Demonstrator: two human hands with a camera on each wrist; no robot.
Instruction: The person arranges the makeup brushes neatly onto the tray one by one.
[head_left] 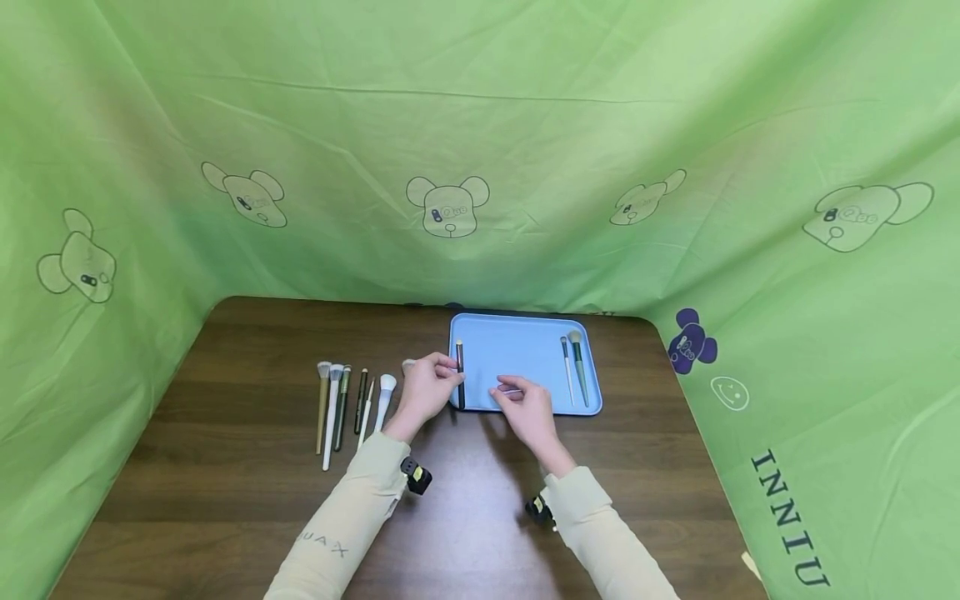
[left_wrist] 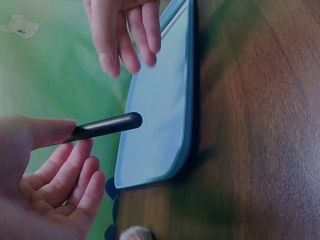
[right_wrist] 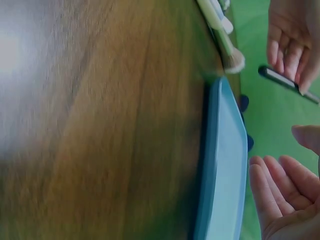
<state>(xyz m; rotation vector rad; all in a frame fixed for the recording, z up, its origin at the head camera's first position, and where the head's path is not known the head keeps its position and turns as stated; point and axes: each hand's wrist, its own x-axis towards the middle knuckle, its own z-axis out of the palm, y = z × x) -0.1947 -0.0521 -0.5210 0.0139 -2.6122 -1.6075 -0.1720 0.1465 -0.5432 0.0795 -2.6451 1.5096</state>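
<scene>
My left hand (head_left: 429, 388) pinches a black-handled makeup brush (head_left: 461, 375) between thumb and fingertips. The brush is over the left edge of a blue tray (head_left: 517, 333), its bristles toward the back. In the left wrist view the rounded end of the black handle (left_wrist: 110, 126) points at the tray. My right hand (head_left: 528, 408) hovers above the tray's front edge. Its thumb stands apart from loosely bent fingers (right_wrist: 290, 182), and nothing is held there. Two brushes lie on the tray's right side: a slim white-handled one (head_left: 567, 375) and a green-handled one (head_left: 581, 371).
Left of the tray, several makeup brushes lie side by side on the wooden table (head_left: 247, 500), among them a tan-handled brush (head_left: 322, 408) and a white brush (head_left: 386, 396). One brush head (head_left: 407, 365) shows behind my left hand. Green cloth (head_left: 337, 250) hangs around the table.
</scene>
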